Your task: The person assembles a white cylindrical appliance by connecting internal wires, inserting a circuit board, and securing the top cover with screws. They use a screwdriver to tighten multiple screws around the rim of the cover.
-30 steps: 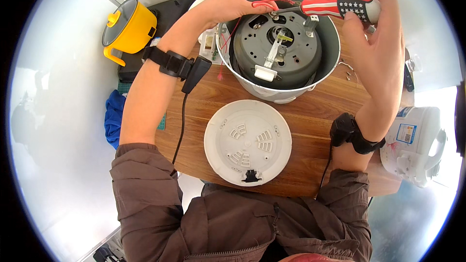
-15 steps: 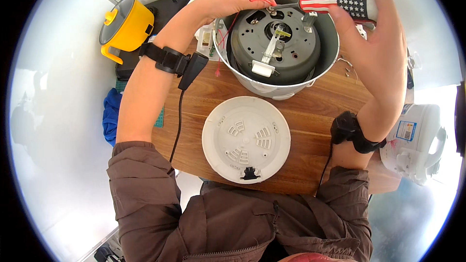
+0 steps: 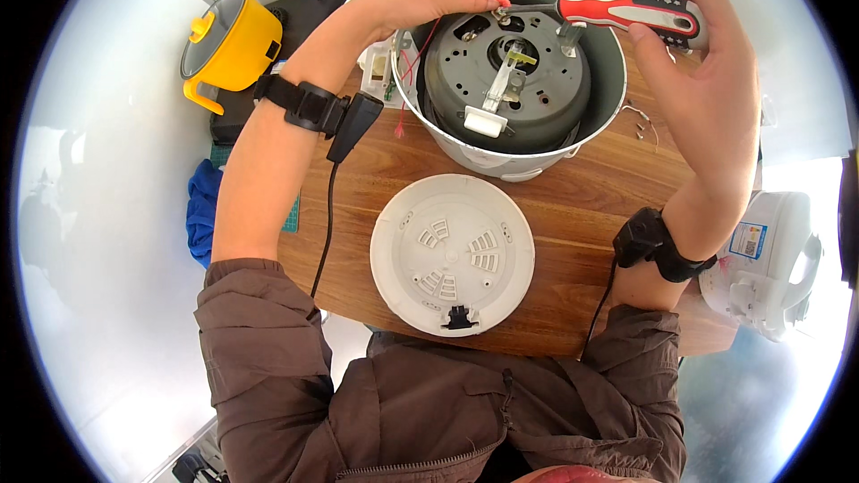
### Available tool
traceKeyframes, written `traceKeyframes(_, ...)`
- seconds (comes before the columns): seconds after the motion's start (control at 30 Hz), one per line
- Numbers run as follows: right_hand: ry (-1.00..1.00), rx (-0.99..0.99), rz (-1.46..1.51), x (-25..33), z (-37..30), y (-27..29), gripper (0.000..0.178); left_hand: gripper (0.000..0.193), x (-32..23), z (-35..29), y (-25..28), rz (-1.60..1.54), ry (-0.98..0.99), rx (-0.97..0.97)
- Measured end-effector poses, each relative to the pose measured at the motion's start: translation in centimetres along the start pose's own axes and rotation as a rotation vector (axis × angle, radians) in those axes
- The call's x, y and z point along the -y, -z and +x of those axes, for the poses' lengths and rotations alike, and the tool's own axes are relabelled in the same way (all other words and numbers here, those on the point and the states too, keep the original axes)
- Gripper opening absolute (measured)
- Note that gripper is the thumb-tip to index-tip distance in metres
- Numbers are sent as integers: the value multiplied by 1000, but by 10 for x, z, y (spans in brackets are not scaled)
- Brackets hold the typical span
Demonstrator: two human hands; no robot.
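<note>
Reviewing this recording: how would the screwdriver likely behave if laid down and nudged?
The screwdriver would probably roll in an arc, since its rounded handle is much thicker than its shaft. It likely balances toward the handle, given that bulk. The straight grey shaft looks metallic, so it should stay stiff.

My right hand (image 3: pixel 711 72) has rolled the screwdriver (image 3: pixel 626 12): a pale panel edged in red now faces up, replacing stripes.
</note>
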State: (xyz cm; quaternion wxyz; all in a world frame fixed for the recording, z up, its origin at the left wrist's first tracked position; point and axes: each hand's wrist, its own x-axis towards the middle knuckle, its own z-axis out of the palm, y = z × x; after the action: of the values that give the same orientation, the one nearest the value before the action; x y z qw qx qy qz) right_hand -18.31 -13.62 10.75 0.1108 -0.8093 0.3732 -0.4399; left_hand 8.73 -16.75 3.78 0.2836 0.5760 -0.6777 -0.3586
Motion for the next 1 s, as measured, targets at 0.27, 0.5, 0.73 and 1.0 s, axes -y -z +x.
traceKeyframes(0.27, -60, -13, -78, 9, 0, -1, 40, 19, -3, -5, 0, -6, 41, -4)
traceKeyframes(0.5, 118, 103, 72, -59, 8, 4, 28, 19, -7, 0, -1, -26, 31, 1)
traceKeyframes(0.73, -78, 180, 71, -64, 10, 5, 26, 20, -5, -3, 0, -149, 74, 8)
traceKeyframes(1.0, -75, 181, 68, -72, 14, 4, 27, 27, -9, -8, 0, 49, 16, -15)
